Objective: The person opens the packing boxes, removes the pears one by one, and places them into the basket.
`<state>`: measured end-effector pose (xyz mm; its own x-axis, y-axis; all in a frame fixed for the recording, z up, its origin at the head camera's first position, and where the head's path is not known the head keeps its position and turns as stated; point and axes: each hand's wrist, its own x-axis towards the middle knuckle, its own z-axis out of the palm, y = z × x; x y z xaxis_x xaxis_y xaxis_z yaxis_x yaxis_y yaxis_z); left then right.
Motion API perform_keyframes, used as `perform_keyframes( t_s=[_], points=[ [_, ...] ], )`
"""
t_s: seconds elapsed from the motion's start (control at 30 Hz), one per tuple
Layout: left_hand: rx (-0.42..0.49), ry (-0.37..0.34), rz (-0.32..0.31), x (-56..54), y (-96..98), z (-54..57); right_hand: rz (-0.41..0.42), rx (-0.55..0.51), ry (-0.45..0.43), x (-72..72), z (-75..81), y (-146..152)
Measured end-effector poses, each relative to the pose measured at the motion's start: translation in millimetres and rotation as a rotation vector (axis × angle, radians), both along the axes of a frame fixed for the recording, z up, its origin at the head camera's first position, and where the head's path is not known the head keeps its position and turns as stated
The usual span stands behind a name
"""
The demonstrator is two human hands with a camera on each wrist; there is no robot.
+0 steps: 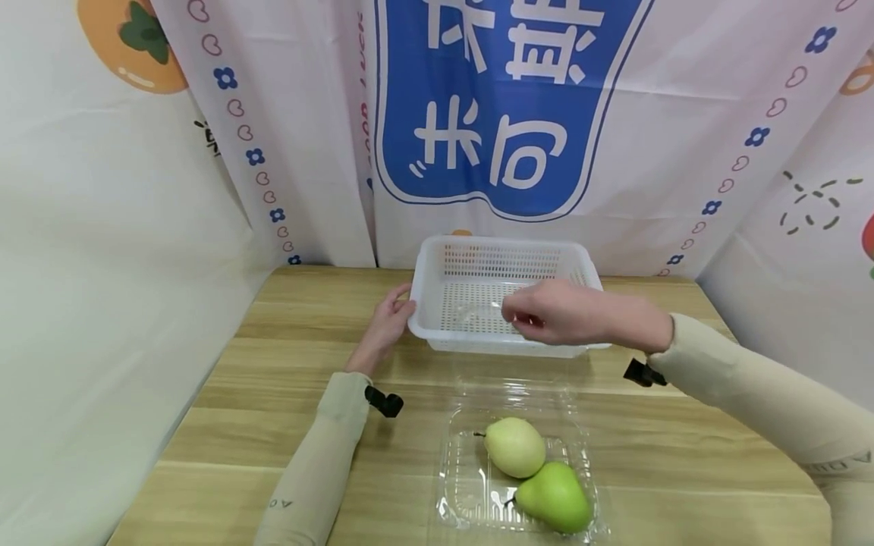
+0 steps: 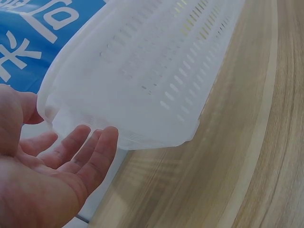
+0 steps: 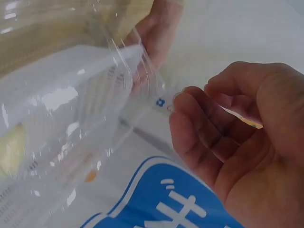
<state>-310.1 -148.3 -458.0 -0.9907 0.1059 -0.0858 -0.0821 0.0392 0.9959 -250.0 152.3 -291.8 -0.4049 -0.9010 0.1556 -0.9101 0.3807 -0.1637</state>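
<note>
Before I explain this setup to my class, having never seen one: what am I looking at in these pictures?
No machine: a person works bare-handed. The wide picture looks down from the head; the other two come from each wrist. On the wooden table, a white basket stands at the back; in front of it, an open clear container holds a pale pear and a green pear. The left hand touches the basket's left end. The right hand is over the basket, fingers curled; whether they hold anything is unclear.
</note>
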Motion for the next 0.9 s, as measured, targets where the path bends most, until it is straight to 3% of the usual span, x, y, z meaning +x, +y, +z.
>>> perform_keyframes(
  t_s=[0.5, 0.73, 0.9],
  points=[
    [-0.010, -0.002, -0.015, 1.9, 0.1, 1.0, 0.066, 0.177, -0.102, 40.0, -34.9, -11],
    [0.003, 0.004, -0.003, 1.1, 0.5, 1.3, 0.029, 0.371, -0.209, 56.4, -58.9, -19],
    [0.012, 0.004, 0.000, 0.1, -0.2, 0.8, 0.031, 0.375, -0.242, 62.2, -76.1, -23]
  ],
)
